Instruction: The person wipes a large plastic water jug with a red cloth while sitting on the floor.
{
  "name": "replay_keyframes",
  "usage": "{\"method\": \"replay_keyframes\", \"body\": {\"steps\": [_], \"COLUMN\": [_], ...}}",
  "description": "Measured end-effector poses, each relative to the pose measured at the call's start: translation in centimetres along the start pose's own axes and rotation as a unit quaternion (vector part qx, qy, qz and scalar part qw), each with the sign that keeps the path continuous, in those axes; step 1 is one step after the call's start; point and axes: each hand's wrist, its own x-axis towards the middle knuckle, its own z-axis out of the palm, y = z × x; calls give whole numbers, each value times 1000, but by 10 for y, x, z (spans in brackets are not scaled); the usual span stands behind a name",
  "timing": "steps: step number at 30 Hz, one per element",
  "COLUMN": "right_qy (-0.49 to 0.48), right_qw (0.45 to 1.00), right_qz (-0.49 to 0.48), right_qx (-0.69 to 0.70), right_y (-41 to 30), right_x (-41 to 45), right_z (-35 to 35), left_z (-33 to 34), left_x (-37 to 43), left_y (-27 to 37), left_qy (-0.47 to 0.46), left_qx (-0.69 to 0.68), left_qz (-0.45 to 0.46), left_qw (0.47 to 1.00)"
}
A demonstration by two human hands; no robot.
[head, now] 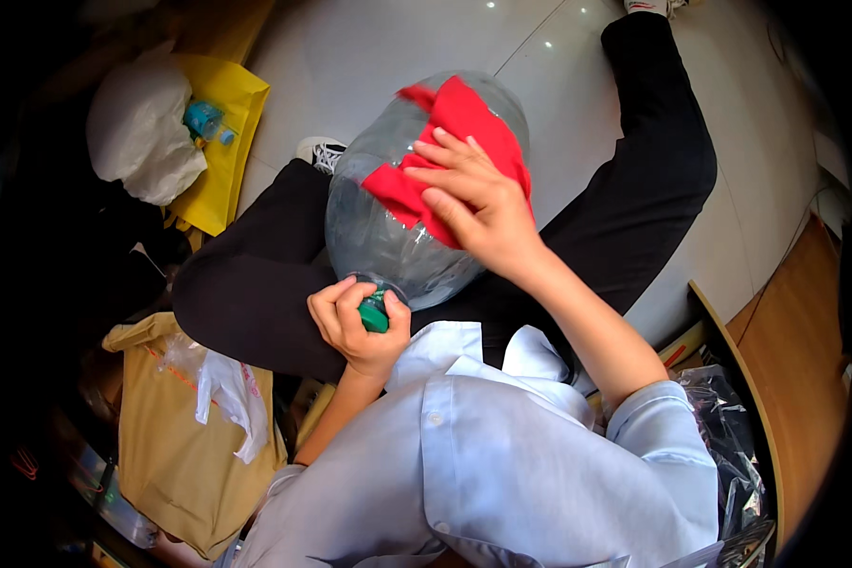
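A large clear plastic water jug point(358, 227) lies tilted between my legs, its neck towards me. My left hand point(358, 323) is closed around the neck, by the green cap point(374, 317). Over the jug's upper side is draped a red cloth point(468, 117), with one corner raised. My right hand point(479, 192) lies flat on that cloth, fingers spread, pressing it to the jug's wall without a visible grasp. Part of the jug is hidden under the cloth and my hand.
On the left a yellow bag point(238, 153) stands with a white plastic bag point(138, 128) and a small bottle point(204, 121). A brown paper bag point(184, 461) is at lower left. Black plastic wrapping point(721, 426) sits at lower right, beside a wooden edge point(742, 383). Beneath is a tiled floor point(369, 50).
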Motion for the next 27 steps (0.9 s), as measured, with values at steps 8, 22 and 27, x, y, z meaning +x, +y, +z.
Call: {"method": "replay_keyframes", "body": {"steps": [8, 22, 27], "right_qy": [-39, 71, 73], "right_qw": [975, 985, 972], "right_qz": [212, 132, 223], "right_qx": [-62, 83, -13], "right_y": [142, 74, 177], "right_x": [88, 22, 63], "right_z": [-15, -1, -17], "left_z": [3, -2, 3], "left_x": [2, 4, 9], "left_y": [5, -4, -2], "left_qy": [-13, -18, -17], "left_qx": [-1, -26, -59], "left_qz": [26, -47, -59], "left_qw": [1000, 998, 996]}}
